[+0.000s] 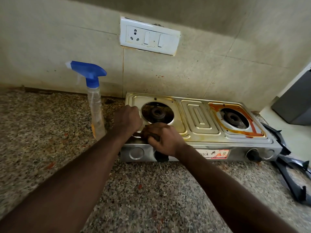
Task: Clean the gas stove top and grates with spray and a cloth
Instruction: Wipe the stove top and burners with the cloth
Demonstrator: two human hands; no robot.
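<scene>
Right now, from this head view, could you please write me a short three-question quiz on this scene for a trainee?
1. True or false: the spray bottle stands on the counter to the left of the stove.
2. Multiple choice: where is the orange stain? A, around the left burner; B, around the right burner; C, on the wall socket.
3. Fill in the blank: the right hand grips a dark ____ at the stove's front edge.
Key: 1 true; 2 B; 3 cloth.
</scene>
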